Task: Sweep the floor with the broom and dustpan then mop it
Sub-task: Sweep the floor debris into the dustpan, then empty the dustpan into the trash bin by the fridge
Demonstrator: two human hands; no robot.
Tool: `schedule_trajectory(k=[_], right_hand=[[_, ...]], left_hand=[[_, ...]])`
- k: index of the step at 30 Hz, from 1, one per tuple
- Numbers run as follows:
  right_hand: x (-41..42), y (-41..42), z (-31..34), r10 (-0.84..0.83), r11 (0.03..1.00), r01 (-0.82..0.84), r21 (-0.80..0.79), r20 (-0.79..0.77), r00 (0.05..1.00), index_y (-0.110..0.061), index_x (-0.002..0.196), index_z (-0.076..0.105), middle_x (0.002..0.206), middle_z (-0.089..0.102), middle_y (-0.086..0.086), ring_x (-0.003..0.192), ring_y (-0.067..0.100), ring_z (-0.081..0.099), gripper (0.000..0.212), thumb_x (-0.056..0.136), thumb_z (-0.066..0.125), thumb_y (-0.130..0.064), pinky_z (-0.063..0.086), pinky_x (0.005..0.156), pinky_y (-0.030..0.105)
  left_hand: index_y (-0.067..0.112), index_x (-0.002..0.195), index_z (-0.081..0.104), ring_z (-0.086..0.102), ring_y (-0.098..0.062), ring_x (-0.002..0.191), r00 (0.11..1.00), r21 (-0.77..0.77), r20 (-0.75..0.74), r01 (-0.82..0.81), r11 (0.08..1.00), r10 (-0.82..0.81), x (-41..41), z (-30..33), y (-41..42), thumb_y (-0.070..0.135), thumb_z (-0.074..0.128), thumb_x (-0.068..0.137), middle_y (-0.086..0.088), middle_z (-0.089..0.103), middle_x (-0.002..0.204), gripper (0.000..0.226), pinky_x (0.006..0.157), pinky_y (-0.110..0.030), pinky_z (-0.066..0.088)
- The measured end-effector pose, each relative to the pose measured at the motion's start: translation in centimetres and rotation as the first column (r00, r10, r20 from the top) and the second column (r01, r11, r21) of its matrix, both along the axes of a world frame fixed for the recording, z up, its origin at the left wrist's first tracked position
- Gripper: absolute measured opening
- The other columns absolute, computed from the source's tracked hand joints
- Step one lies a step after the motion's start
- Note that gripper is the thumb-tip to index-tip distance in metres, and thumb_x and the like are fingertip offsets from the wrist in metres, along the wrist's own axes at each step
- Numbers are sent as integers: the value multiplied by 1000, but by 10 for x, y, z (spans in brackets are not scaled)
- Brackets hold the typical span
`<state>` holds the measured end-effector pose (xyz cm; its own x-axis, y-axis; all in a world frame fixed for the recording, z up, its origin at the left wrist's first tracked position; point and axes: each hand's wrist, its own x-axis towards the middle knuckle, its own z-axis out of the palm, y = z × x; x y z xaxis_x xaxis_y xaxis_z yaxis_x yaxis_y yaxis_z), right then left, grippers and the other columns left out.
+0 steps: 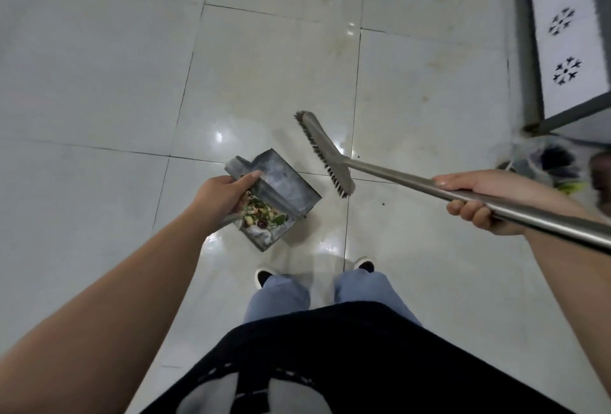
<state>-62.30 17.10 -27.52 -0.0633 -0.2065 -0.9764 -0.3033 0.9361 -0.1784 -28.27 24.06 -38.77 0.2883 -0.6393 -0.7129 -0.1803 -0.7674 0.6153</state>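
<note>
My left hand point(221, 197) grips the handle of a grey metal dustpan point(284, 189), held above the pale tiled floor point(99, 83). Mixed scraps and a bit of white paper point(261, 218) lie inside the pan. My right hand point(469, 199) holds the long grey handle of the broom point(390, 177). The broom head point(325, 152), bristles down, hangs just right of the dustpan, apart from it. A tiny dark crumb point(383, 204) lies on the floor near the broom head.
A grey metal frame with a white patterned panel point(562, 50) stands at the upper right. Below it sits a blurred plastic bag with rubbish point(545, 162). My feet point(314, 273) are right under the dustpan. Floor tiles stretch to the left and ahead.
</note>
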Motion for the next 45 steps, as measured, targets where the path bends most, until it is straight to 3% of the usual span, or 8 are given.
schedule_trajectory(k=[5, 9, 14, 18, 20, 27, 37, 45], right_hand=[[-80, 17, -8, -107, 994, 107, -24, -5, 994, -21, 93, 50, 48, 38, 3, 20, 2, 31, 8, 98, 45, -25, 28, 23, 5], [-167, 39, -15, -238, 971, 238, 7, 19, 971, -19, 85, 47, 47, 36, 3, 19, 3, 31, 15, 98, 45, -25, 29, 22, 6], [-274, 77, -17, -432, 902, 432, 20, 82, 898, -20, 84, 46, 36, 37, 2, 19, 4, 30, 15, 99, 43, -24, 28, 23, 6], [-341, 107, -14, -591, 805, 593, 25, 122, 797, -20, 83, 45, 38, 36, 1, 19, 4, 30, 15, 98, 44, -23, 28, 22, 6], [-367, 118, -12, -649, 757, 653, 12, 127, 750, -20, 84, 46, 38, 37, 1, 20, 4, 31, 13, 97, 45, -23, 29, 23, 7], [-438, 140, -1, -822, 557, 831, 2, 144, 551, -14, 84, 42, 35, 38, 3, 18, 7, 34, 17, 99, 42, -24, 30, 22, 7], [-528, 100, 17, -941, 322, 947, 6, 115, 319, -10, 82, 42, 34, 39, 4, 17, 10, 35, 24, 99, 42, -27, 33, 22, 10], [-602, 50, 18, -941, 325, 935, -142, 52, 334, -10, 89, 45, 34, 40, 3, 19, 7, 34, 15, 98, 45, -22, 32, 25, 8]], left_hand=[[3, 79, 61, 46, -13, 51, 997, 19, -7, 78, 997, -78, -70, 10, -17, 47, 67, 78, -7, 52, 67, 44, 37, -14, 41], [5, 81, 63, 58, -20, 69, 982, 45, 9, 188, 981, -189, -151, 13, -32, 43, 66, 81, -12, 64, 83, 39, 55, -25, 52], [6, 70, 59, 49, -16, 54, 962, 62, 28, 269, 961, -271, -243, 21, -63, 45, 69, 77, -5, 53, 61, 41, 33, -15, 40], [5, 64, 55, 46, -22, 58, 907, 44, 40, 417, 908, -418, -324, 23, -90, 48, 67, 78, -8, 50, 62, 46, 60, -28, 42], [6, 62, 55, 48, -19, 51, 882, 43, 19, 470, 881, -471, -361, 27, -102, 49, 67, 78, -7, 53, 55, 47, 57, -26, 41], [7, 53, 56, 53, -10, 34, 692, -160, -4, 713, 683, -722, -489, 61, -158, 49, 61, 82, -1, 55, 38, 52, 39, -11, 42], [13, 56, 43, 32, -10, 33, 397, -223, -237, 866, 447, -887, -668, 98, -257, 34, 58, 90, 0, 37, 44, 43, 34, -16, 28], [19, 41, 41, 29, -9, 29, 298, -167, -202, 928, 333, -933, -806, 114, -326, 43, 54, 90, 3, 33, 37, 56, 31, -15, 26]])
